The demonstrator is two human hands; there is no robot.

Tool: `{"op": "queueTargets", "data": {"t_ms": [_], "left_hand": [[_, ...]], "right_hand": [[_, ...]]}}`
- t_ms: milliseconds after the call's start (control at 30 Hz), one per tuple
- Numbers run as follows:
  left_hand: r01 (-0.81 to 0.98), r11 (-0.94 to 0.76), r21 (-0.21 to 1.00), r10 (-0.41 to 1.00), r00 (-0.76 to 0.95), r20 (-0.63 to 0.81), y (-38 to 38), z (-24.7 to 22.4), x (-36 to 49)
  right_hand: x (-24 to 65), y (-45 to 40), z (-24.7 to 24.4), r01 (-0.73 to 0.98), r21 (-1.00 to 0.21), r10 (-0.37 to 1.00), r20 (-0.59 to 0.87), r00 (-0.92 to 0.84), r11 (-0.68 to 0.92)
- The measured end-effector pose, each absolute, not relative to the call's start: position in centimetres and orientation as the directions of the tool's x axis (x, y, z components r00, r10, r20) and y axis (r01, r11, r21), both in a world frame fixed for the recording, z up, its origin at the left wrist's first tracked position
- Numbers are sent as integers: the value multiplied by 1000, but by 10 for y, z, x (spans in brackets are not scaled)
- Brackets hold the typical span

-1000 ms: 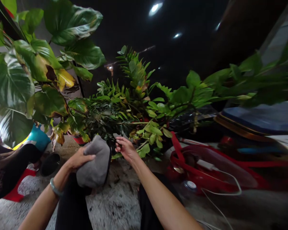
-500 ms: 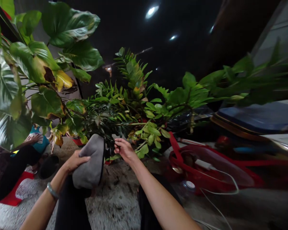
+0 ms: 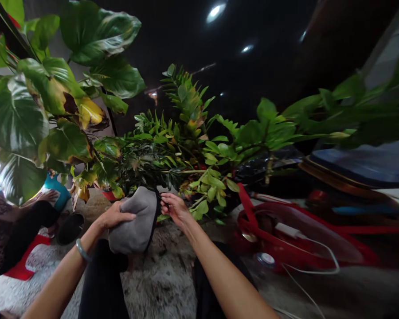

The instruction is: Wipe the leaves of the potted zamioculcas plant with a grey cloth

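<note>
My left hand (image 3: 117, 215), with a bangle at the wrist, grips a soft grey cloth piece (image 3: 133, 230) with a dark edging, thumb lying over its near face. It hangs above my knees, its folded top bent over. Close against its dark right edge, my right hand (image 3: 175, 207) is closed in a pinch. Whatever sits between those fingertips is too small and dark to tell, and the cloth's far side is hidden.
Leafy potted plants (image 3: 186, 133) stand just beyond my hands, with large leaves (image 3: 99, 33) at the left. A red mesh basket (image 3: 252, 217) with a white cable lies to the right. At the left are another person's hand (image 3: 49, 195), a dark bowl (image 3: 71, 228) and a red stool (image 3: 26, 261).
My left hand and the grey cloth have moved right, so the dark edge now meets my right fingertips, where a gap showed before. My right hand stays pinched and has barely moved.
</note>
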State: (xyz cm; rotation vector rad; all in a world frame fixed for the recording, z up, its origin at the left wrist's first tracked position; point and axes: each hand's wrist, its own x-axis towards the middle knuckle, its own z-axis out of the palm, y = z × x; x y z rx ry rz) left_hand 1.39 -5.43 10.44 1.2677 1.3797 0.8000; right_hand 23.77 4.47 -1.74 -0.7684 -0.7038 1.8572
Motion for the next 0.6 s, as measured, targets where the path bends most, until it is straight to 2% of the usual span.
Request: {"op": "queueTargets", "data": {"t_ms": [67, 167, 233, 367, 467, 533, 600], "left_hand": [[182, 141, 973, 988, 43, -151, -52, 126, 12], [85, -70, 994, 988, -132, 81, -22, 164, 19], [118, -92, 989, 983, -148, 109, 2, 174, 31], [190, -6, 982, 998, -62, 18, 13, 138, 52], [319, 111, 941, 977, 141, -163, -18, 105, 49], [391, 141, 909, 929, 265, -258, -40, 104, 42], [363, 148, 920, 922, 285, -261, -49, 123, 38]], "right_hand": [[238, 45, -18, -560, -752, 928, -194, -317, -348], [236, 45, -14, -582, -745, 936, -171, -308, -328], [234, 43, -12, -591, -739, 937, -164, -308, -324], [233, 42, -12, -574, -746, 931, -177, -318, -338], [236, 42, -15, -521, -765, 919, -248, -306, -380], [238, 43, -16, -513, -763, 917, -289, -275, -395], [238, 43, -16, -526, -757, 921, -295, -255, -388]]}}
